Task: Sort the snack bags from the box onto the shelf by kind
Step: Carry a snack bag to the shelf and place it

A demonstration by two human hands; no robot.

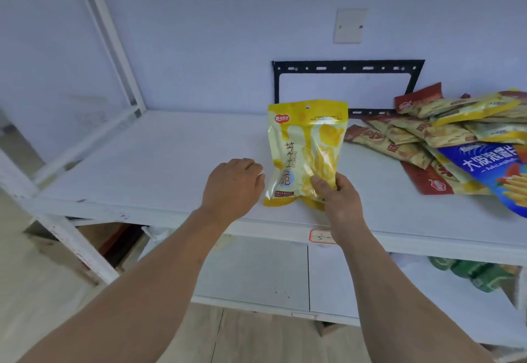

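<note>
White shelf (159, 163), upper board: my two forearms reach over its front edge. Toward the right end of the board lies a heap of snack bags (433, 137), red-and-yellow packs overlapping one another, with a blue bag (490, 171) on top at the far right, overhanging the front edge. Behind the heap, a black metal frame (345, 67) sits against the back wall. On the lower board, near its right end, green bags (473, 272). Near the middle of the upper board, close to the front edge, a yellow snack bag (306, 151) stands upright. My right hand (338, 195) pinches its lower right corner, thumb on the printed face. My left hand (232, 184) hovers just beside the bag's left edge, fingers loosely curled, holding nothing. A small red-bordered label (320, 236) is stuck on the front edge.
</note>
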